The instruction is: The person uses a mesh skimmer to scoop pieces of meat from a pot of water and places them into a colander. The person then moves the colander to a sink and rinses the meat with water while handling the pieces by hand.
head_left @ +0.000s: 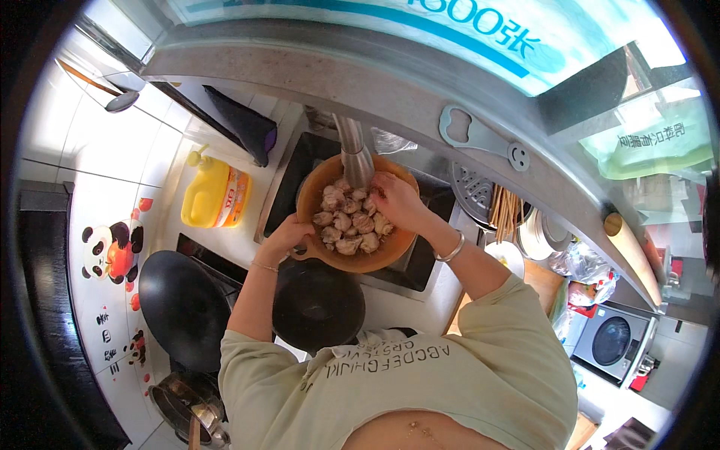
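Pale, lumpy meat pieces (349,221) fill the bottom of an orange-brown basin (401,251) over the sink. My left hand (289,234) grips the handle at the basin's near left rim. Inside the far right of the basin, my right hand (394,201) has its fingers curled down at the pieces, close to the metal faucet (357,154). Whatever those fingers hold is hidden under them. The faucet reaches down over the meat from the far side.
A yellow pump bottle (217,191) stands left on the counter. Nearer me are a dark pan (319,304), a black wok or lid (184,307) and a metal pot (176,401). Chopsticks (506,210) stand to the right. A bottle opener (480,139) lies on the overhead ledge.
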A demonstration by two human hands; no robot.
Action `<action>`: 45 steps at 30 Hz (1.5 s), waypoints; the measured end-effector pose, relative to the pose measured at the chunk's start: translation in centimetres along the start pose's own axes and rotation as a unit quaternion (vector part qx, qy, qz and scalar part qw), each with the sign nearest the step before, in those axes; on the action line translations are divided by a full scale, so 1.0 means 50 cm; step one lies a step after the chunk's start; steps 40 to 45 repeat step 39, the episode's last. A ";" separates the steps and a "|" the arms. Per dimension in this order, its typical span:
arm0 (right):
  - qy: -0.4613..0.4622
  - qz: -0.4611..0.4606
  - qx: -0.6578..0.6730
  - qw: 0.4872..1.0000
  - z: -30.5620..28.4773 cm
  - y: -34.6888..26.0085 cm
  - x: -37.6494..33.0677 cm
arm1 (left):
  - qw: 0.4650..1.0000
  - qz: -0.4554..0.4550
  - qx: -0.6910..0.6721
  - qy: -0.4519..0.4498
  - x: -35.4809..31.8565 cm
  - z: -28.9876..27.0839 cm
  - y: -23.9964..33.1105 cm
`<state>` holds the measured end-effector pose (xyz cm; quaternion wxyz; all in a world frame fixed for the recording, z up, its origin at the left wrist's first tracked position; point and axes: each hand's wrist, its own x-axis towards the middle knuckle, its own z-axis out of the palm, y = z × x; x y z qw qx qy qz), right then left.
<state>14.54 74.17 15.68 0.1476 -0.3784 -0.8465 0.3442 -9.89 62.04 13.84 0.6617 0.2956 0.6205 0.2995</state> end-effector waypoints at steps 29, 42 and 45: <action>-0.013 -0.119 0.069 0.990 0.035 0.037 -0.034 | 0.999 -0.011 -0.009 -0.029 0.112 0.108 -0.032; -0.015 0.159 0.281 0.946 -0.029 0.036 0.154 | 0.991 -0.063 0.053 0.106 0.078 0.069 0.007; -0.015 0.159 0.281 0.946 -0.029 0.036 0.154 | 0.991 -0.063 0.053 0.106 0.078 0.069 0.007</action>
